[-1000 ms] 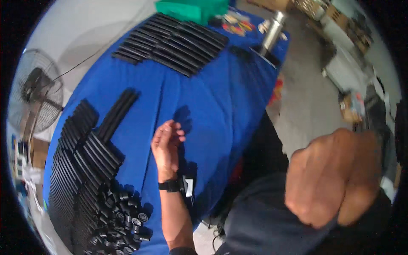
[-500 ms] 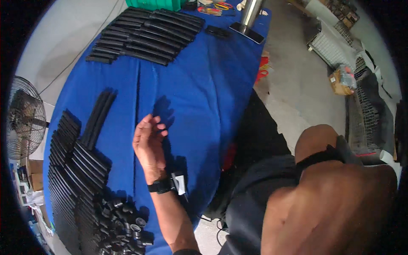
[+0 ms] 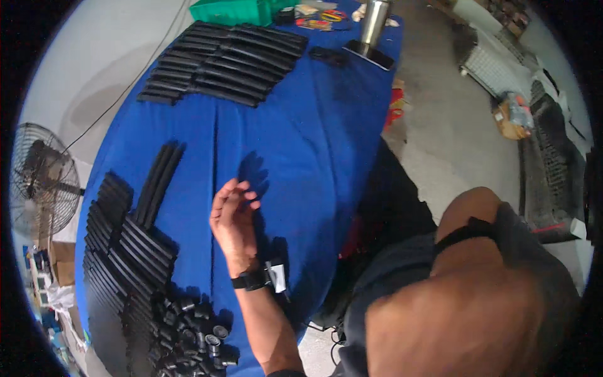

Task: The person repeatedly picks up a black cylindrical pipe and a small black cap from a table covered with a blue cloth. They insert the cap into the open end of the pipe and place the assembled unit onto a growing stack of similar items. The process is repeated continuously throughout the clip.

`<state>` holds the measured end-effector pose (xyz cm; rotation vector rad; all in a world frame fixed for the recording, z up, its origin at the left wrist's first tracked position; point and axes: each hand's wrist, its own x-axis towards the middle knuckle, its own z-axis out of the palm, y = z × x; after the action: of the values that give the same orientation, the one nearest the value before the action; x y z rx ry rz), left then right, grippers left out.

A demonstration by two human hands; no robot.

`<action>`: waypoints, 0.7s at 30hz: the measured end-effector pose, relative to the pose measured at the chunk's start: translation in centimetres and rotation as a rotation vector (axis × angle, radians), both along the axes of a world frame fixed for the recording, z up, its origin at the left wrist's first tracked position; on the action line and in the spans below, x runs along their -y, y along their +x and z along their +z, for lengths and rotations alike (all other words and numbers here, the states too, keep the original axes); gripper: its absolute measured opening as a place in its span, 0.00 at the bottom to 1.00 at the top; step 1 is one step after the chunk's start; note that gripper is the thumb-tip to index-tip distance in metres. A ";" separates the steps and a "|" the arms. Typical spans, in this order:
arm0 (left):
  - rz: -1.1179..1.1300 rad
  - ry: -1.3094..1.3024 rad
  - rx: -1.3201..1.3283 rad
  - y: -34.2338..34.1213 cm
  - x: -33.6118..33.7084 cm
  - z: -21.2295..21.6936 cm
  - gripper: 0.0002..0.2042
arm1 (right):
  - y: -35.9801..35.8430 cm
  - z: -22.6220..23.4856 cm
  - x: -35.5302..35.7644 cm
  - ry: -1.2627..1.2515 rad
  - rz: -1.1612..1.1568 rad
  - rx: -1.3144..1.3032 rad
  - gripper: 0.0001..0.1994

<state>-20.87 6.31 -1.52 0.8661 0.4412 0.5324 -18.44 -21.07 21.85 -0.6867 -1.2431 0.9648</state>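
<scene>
Blue cloth [image 3: 301, 157] is lying under your left hand [image 3: 233, 217], which is hovering palm-in, fingers loosely curled and holding nothing. You are between pickups, it seems: the nearest black strips [image 3: 158, 182] are lying just to its left, with stacked strips [image 3: 125, 264] and a heap of small black caps [image 3: 191, 330] nearer you. Reaching one would call for swinging left and pinching an end. Your right arm is rising close to the camera; its hand is not showing.

Head camera looks steeply down, close over the blue table [image 3: 314, 157].
</scene>
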 end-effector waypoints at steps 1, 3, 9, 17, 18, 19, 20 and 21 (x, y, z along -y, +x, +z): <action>-0.007 0.002 0.013 0.1 -0.1 -0.4 0.14 | 0.4 -0.6 -0.1 0.015 0.086 -0.003 0.06; -0.029 0.001 0.019 0.3 0.0 -0.6 0.13 | 0.9 -1.2 -0.9 0.051 0.173 0.006 0.06; -0.024 0.002 0.042 -0.3 -0.5 -1.2 0.14 | 1.0 -2.3 -2.0 0.092 0.258 -0.016 0.06; -0.043 0.019 0.057 -0.1 -0.4 -1.0 0.14 | 0.8 -2.6 -2.6 0.086 0.328 -0.148 0.06; -0.038 0.022 0.052 -0.2 -0.4 -1.1 0.13 | 1.0 -2.6 -2.7 0.079 0.312 -0.153 0.07; -0.035 0.026 0.049 -0.2 -0.5 -1.1 0.13 | 1.1 -2.5 -2.8 0.071 0.289 -0.138 0.07; -0.030 0.030 0.046 -0.2 -0.6 -1.0 0.13 | 1.3 -2.5 -2.7 0.070 0.265 -0.124 0.07; -0.023 0.035 0.036 -0.3 -0.6 -0.9 0.13 | 1.2 -2.5 -2.6 0.065 0.254 -0.107 0.07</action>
<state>-21.16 6.91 -2.45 0.8926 0.3898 0.5346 -17.27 -18.42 19.35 -0.4272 -1.2809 1.1486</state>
